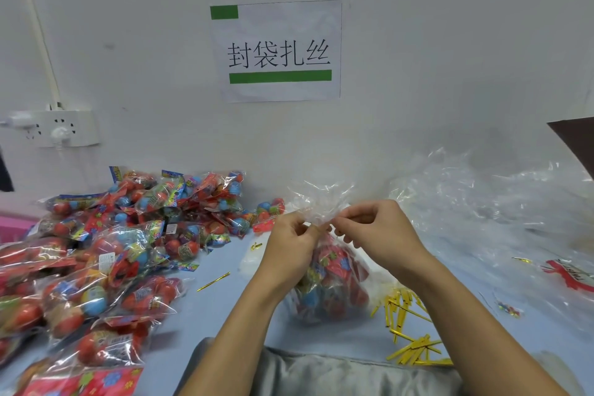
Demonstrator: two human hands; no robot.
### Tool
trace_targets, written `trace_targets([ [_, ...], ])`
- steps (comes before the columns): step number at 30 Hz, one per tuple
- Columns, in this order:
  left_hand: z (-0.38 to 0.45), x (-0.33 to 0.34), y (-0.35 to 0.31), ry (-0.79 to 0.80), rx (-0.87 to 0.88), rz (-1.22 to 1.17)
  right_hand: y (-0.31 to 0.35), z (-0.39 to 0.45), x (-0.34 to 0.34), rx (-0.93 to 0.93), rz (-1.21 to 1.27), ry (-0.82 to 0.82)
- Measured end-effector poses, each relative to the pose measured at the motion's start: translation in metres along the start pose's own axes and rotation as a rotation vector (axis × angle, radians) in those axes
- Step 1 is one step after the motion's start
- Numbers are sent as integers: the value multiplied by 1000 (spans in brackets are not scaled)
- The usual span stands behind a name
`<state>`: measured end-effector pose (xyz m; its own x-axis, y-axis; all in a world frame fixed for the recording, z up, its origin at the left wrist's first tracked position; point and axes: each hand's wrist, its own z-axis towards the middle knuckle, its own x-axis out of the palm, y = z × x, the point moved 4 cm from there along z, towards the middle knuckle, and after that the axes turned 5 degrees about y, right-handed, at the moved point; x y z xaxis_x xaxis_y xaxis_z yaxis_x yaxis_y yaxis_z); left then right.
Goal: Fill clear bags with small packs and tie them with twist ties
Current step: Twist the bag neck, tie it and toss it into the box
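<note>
Both hands' grip, left hand (291, 243) and right hand (377, 231), pinching the clear bag (324, 280) neck (packs hanging just below)

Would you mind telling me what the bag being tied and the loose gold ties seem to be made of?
Clear bag: apparently thin glossy plastic film; it crinkles, and the packs show through. Twist ties: probably gold metallic foil strips, shiny and flat; any wire core can't be seen.

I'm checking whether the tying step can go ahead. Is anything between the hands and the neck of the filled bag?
Nothing visible. The left hand and right hand both already pinch the gathered neck of the clear plastic bag of red and blue packs, with no object between.
</note>
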<state>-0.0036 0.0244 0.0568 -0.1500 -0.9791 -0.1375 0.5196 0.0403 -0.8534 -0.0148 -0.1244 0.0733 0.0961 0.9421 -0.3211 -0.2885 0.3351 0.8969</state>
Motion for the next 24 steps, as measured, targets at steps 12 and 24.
trace_targets([
  [12, -3, 5, -4, 52, -7, 20, -11, 4, 5, 34, 179, -78],
  [24, -2, 1, 2, -38, -45, 89, -15, 5, 11, 100, 166, 94],
])
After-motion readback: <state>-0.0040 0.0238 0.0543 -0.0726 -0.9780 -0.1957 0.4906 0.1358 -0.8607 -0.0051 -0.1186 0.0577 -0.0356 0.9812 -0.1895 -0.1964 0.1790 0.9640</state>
